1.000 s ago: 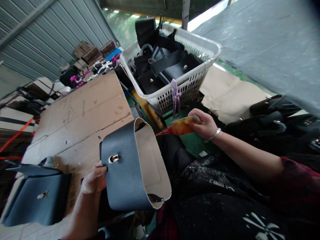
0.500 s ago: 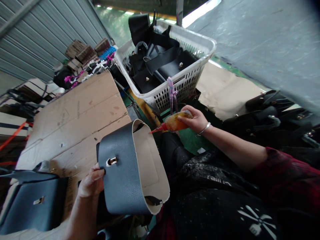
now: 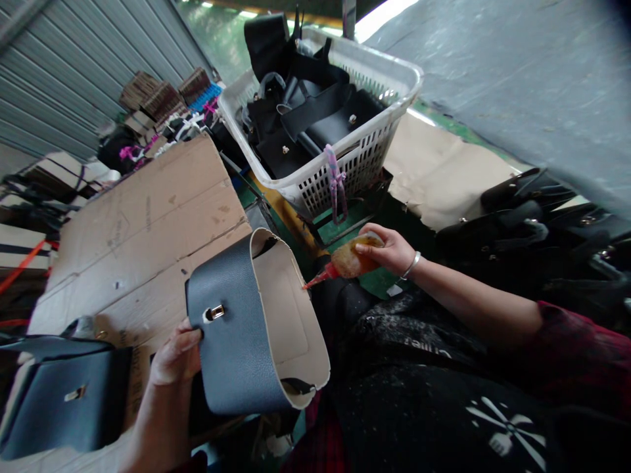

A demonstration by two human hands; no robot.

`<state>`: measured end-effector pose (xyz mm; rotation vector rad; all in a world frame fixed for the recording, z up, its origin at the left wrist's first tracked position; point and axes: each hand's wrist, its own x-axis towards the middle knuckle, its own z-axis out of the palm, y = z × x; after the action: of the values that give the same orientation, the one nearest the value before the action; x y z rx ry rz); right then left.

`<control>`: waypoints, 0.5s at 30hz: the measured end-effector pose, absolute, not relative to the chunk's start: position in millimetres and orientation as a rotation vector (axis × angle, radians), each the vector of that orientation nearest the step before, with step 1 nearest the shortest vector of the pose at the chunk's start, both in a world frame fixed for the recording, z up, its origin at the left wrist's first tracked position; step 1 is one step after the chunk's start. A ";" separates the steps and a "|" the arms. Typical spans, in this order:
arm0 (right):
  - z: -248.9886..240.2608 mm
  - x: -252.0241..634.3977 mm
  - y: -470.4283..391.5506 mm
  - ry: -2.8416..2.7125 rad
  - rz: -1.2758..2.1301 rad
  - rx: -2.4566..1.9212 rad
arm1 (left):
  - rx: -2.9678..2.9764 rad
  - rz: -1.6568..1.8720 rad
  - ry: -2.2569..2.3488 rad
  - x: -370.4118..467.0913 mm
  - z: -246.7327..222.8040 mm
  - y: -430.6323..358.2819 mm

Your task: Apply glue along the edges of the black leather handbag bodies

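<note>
A dark leather handbag body (image 3: 236, 341) with a gold clasp on its front is tilted so its beige inside faces right. My left hand (image 3: 176, 353) grips its far left side, thumb on the front near the clasp; the other fingers are hidden behind it. In my right hand (image 3: 387, 248) is a squeeze bottle (image 3: 352, 257) of amber liquid, probably glue, with a red pointed nozzle. The nozzle tip points left and is at the bag's right-hand edge; whether it touches I cannot tell.
A cardboard-covered table (image 3: 142, 217) lies at left, with another dark handbag (image 3: 69, 401) on its near end. Beyond stands a white plastic basket (image 3: 296, 190) full of black bag pieces. More black bags (image 3: 513, 230) lie at right beside brown paper (image 3: 438, 164).
The bottle's nozzle has moved down along the bag's edge, toward me. The bag has shifted slightly left in view, still in my left hand.
</note>
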<state>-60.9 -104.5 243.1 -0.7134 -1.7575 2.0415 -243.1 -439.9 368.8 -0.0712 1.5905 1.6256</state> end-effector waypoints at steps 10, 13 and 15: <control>230.6 -38.4 -107.0 -1.837 1.840 -0.805 | -0.009 1.565 1.598 -244.4 368.2 -445.4; 228.6 -42.4 -106.5 -1.712 1.858 -0.844 | -0.011 1.555 1.601 -244.0 368.8 -445.3; 230.9 -48.8 -108.1 -1.655 1.900 -0.831 | -0.035 1.576 1.603 -244.7 368.5 -445.3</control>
<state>-48.8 -108.1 230.9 -0.8314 -1.6552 1.9005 -244.7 -445.3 368.5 -0.0352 1.6032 1.5765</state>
